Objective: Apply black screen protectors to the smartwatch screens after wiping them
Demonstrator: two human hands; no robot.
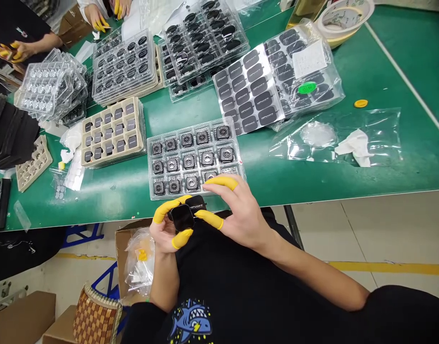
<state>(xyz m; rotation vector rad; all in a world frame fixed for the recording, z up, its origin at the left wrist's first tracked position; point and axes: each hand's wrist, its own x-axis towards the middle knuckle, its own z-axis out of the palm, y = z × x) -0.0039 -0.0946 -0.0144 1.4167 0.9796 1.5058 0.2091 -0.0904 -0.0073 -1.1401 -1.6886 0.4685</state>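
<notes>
My left hand (164, 234), with yellow finger cots on, grips a black square smartwatch body (182, 218) by its edges, glossy screen facing up. Just behind the screen's upper right edge is a black rounded film sticker (195, 203) printed "HiFuture". My right hand (242, 208) has its cotted thumb at this sticker's lower right edge, and its index finger reaches out above it, apart from the thumb. Directly behind both hands lies a clear plastic tray (151, 167) with rows of watch bodies, back sides up; my right fingers hide part of its front right corner.
Sticker sheets (246, 93) lie behind the tray, partly in a clear bag (330, 81). Tape rolls (343, 24) stand far right. A beige tray stack (142, 138) and stacked clear trays (124, 67) occupy the left. Co-workers' hands (16, 51) show at upper left.
</notes>
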